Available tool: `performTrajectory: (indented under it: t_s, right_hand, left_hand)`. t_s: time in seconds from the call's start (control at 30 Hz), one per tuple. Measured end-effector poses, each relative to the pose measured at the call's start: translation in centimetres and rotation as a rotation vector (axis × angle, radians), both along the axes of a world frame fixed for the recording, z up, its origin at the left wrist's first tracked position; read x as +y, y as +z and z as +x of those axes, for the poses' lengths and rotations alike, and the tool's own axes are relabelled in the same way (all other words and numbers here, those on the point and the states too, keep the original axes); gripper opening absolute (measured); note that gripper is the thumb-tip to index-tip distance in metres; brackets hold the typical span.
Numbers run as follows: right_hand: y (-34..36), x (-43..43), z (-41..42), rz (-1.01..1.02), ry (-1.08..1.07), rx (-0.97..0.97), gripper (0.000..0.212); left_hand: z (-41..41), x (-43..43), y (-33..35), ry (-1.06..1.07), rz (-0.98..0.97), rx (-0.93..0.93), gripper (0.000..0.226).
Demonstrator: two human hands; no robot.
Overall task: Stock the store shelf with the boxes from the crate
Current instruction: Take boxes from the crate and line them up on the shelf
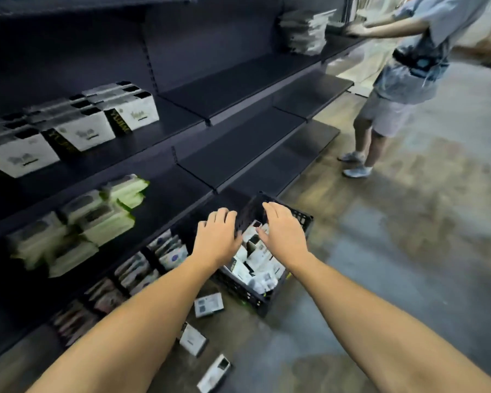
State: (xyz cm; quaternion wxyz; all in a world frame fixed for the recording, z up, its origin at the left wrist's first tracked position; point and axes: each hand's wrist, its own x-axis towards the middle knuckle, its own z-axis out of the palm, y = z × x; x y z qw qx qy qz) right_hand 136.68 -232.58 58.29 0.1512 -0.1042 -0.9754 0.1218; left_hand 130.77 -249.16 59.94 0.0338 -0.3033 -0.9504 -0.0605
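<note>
Steady the crate [247, 293] on the floor [380, 251] just right of the shelf [238, 143]. Curled left hand [217, 239] at its left wall, grip impossible to tell. Lower the flat, empty right hand [284, 236] onto one box [260, 258].

Mottled grey-brown concrete floor [408, 236], a person [414, 66] standing beyond

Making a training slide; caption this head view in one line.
Left hand and right hand reach over a black crate of boxes beside partly stocked shelves.
</note>
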Motion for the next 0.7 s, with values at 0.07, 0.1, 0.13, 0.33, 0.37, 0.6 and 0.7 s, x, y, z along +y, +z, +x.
performTrajectory:
  t_s: [0.07, 0.1, 0.13, 0.33, 0.37, 0.6, 0.7]
  right_hand:
    - [-0.5, 2.2, 2.7, -0.014, -0.028, -0.031, 0.064]
    - [-0.6, 3.2, 4.0, -0.021, -0.036, -0.050, 0.065]
    - [-0.8, 4.0, 5.0, -0.028, -0.042, -0.062, 0.066]
    - [-1.7, 8.7, 9.9, -0.040, -0.086, -0.094, 0.065]
    - [-1.7, 9.2, 10.3, -0.042, -0.094, -0.099, 0.066]
    - [-3.3, 9.9, 8.1, -0.012, -0.035, -0.167, 0.066]
    - [-4.3, 9.2, 5.6, 0.007, 0.027, -0.224, 0.070]
  left_hand:
    - [2.2, 2.5, -0.6, -0.003, -0.021, -0.034, 0.047]
    - [3.2, 3.5, -0.8, 0.001, -0.032, -0.050, 0.047]
    - [3.9, 4.3, -1.1, -0.002, -0.037, -0.056, 0.047]
    - [6.3, 7.6, -2.5, 0.006, -0.079, -0.091, 0.049]
    - [6.4, 8.0, -2.8, 0.003, -0.070, -0.100, 0.048]
    - [3.4, 7.7, -5.2, 0.061, -0.036, -0.167, 0.042]
    - [1.0, 6.8, -6.5, 0.117, -0.036, -0.206, 0.044]
